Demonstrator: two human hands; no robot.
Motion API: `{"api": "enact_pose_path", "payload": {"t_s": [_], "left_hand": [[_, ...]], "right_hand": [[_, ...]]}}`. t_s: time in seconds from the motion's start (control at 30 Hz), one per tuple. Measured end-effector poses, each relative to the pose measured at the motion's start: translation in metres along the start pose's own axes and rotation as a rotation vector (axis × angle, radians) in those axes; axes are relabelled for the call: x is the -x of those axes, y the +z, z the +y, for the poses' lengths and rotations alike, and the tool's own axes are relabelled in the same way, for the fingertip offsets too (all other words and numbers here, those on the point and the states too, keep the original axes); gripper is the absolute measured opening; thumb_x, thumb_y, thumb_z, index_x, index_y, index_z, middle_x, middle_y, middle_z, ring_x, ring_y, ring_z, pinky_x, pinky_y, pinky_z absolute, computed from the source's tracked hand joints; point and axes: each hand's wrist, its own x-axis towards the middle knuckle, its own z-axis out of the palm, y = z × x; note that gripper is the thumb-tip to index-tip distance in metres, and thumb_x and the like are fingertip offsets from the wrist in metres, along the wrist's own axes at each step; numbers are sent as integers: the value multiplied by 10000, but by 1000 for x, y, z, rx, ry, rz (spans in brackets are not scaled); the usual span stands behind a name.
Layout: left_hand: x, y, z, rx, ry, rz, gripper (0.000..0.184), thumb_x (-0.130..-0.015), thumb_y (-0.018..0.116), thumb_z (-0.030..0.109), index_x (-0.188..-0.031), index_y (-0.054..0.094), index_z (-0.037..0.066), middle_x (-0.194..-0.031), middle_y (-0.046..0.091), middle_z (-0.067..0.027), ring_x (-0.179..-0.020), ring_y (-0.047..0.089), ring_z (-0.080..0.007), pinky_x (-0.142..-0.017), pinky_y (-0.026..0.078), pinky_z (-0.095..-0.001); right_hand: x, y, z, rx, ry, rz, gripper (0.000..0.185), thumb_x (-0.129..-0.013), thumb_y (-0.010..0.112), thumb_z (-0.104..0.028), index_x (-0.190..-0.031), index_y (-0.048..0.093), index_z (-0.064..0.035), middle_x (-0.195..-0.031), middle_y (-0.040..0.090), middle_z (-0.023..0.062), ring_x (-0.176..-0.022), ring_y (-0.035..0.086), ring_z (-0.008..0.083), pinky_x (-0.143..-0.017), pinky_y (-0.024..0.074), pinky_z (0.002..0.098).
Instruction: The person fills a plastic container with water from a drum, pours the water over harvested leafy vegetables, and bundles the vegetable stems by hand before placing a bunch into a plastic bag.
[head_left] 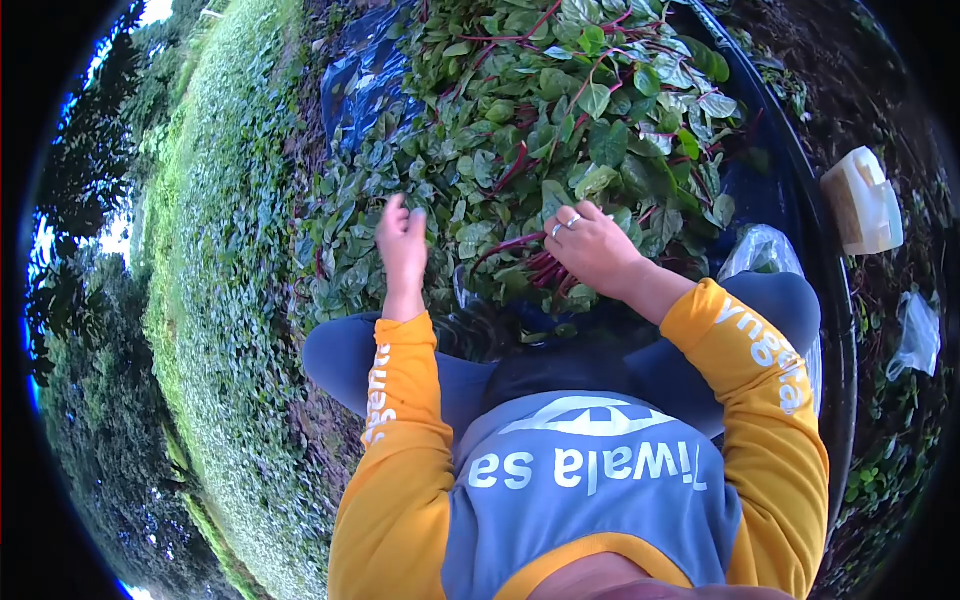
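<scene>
A large heap of Malabar spinach (500,130), with broad green leaves and red-purple stems, lies in front of my crossed legs. My right hand (598,252), with rings on a finger, is closed around a bunch of Malabar spinach stems (546,270); their purple cut ends stick out below the fingers. One longer purple stem (508,244) points left from the fingertips. My left hand (403,245) is raised over the left side of the heap. Its fingers are half curled, the thumb stands apart, and nothing shows between them.
Blue plastic sheeting (365,75) lies at the heap's far left. A dark rim (790,150) curves along the right side. Beyond it are a whitish plastic container (862,205) and a clear plastic bag (915,335). Another clear bag (762,248) sits by my right knee. Low plants (225,250) cover the left.
</scene>
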Motion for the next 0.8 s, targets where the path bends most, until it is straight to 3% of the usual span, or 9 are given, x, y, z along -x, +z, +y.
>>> {"api": "enact_pose_path", "payload": {"t_s": [0.03,0.07,0.1,0.17,0.27,0.37,0.57,0.63,0.8], "left_hand": [[11,9,35,-34,36,-233,360,-957,667,262,-1203,662,-2,-1015,718,-113,-890,672,-165,-814,520,-310],[18,23,58,30,-198,-515,390,-991,607,365,-1082,722,3,-991,738,-103,-914,680,-166,-828,521,-302],[26,36,78,15,-178,-777,584,-998,516,538,-1036,746,2,-966,744,-125,-919,687,-203,-837,519,-325],[35,75,75,-76,-426,-973,691,-942,528,662,-912,749,9,-853,704,-78,-808,636,-162,-799,491,-307],[41,95,104,43,-631,-1049,542,-953,583,576,-861,712,57,-771,649,-14,-665,558,-103,-635,447,-283],[46,103,101,245,-622,-965,408,-975,616,462,-939,701,65,-796,663,-22,-655,577,-112,-614,450,-266],[58,114,79,601,-687,-884,317,-977,647,373,-1014,696,62,-864,682,-27,-740,636,-119,-689,505,-273],[56,107,101,590,-773,-937,308,-978,650,353,-1028,696,53,-876,690,-31,-760,650,-127,-699,515,-280],[55,117,102,550,-953,-913,221,-974,655,212,-1023,706,3,-934,721,-68,-822,687,-165,-735,551,-309]], "right_hand": [[0,0,-2,14,-27,1,113,-804,596,-183,-882,654,-124,-988,592,-13,-1019,539,172,-860,422,321],[-1,1,-6,9,-25,4,113,-804,596,-183,-882,654,-124,-988,592,-13,-1019,539,172,-860,422,321],[-1,3,-9,13,-40,-37,129,-806,596,-197,-888,669,-128,-997,598,-17,-1028,538,168,-858,423,322],[-2,6,-13,27,-62,-78,146,-808,596,-210,-894,684,-131,-1006,604,-21,-1036,536,164,-856,423,322],[1,4,-14,5,-90,-62,164,-807,596,-226,-892,705,-137,-1030,615,-26,-1057,535,163,-870,429,322],[5,-2,-14,61,-98,0,160,-803,598,-228,-879,710,-143,-1047,619,-27,-1070,536,166,-888,435,323],[3,7,-11,59,-99,15,192,-799,595,-213,-895,729,-114,-1094,644,-8,-1117,542,178,-971,413,332],[3,12,-12,-14,-84,-106,190,-796,602,-213,-899,729,-114,-1065,656,-10,-1113,556,185,-969,412,343],[4,10,-19,70,-144,-65,165,-799,608,-217,-897,717,-142,-1033,657,-22,-1092,570,187,-990,405,373]]}}
